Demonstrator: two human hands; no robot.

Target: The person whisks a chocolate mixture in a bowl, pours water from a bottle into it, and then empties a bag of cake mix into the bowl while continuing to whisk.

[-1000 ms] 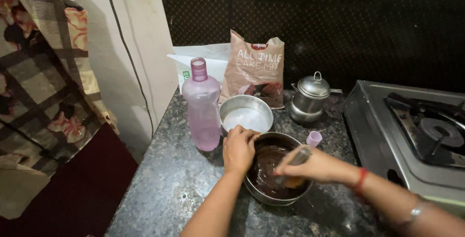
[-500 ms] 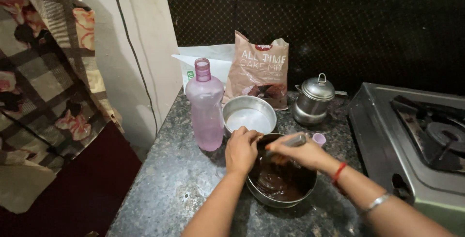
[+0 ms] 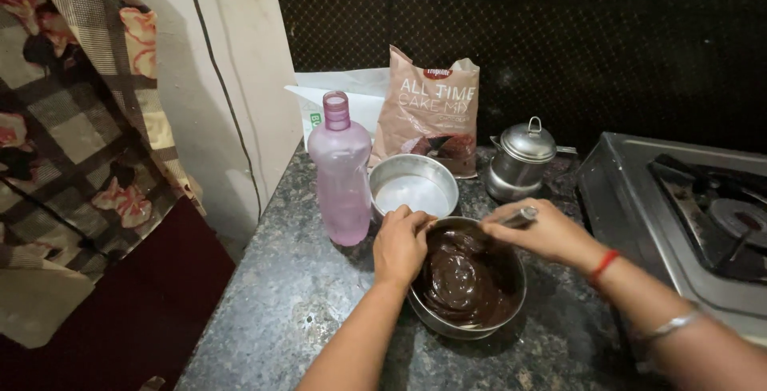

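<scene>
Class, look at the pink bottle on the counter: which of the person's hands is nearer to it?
Left. The left hand grips the bowl rim just right of the pink bottle; the right hand holds a utensil over the bowl's far side, farther away.

Probably a home kitchen: gas stove (image 3: pixel 703 223), granite counter (image 3: pixel 296 303), steel kettle (image 3: pixel 521 159).

On the tabletop (image 3: pixel 304 311) a bowl (image 3: pixel 467 279) of batter (image 3: pixel 467 275) sits nearest the person. The left hand (image 3: pixel 399 243) rests on its left rim; the right hand (image 3: pixel 543 235) is over its right rim. Behind the bowl stands a pan (image 3: pixel 414 186), a bottle (image 3: pixel 341 171) to its left, a bag (image 3: pixel 431 111) behind it, and a small pot (image 3: pixel 521 159) to its right. The stove (image 3: pixel 687 215) lies far right.
</scene>
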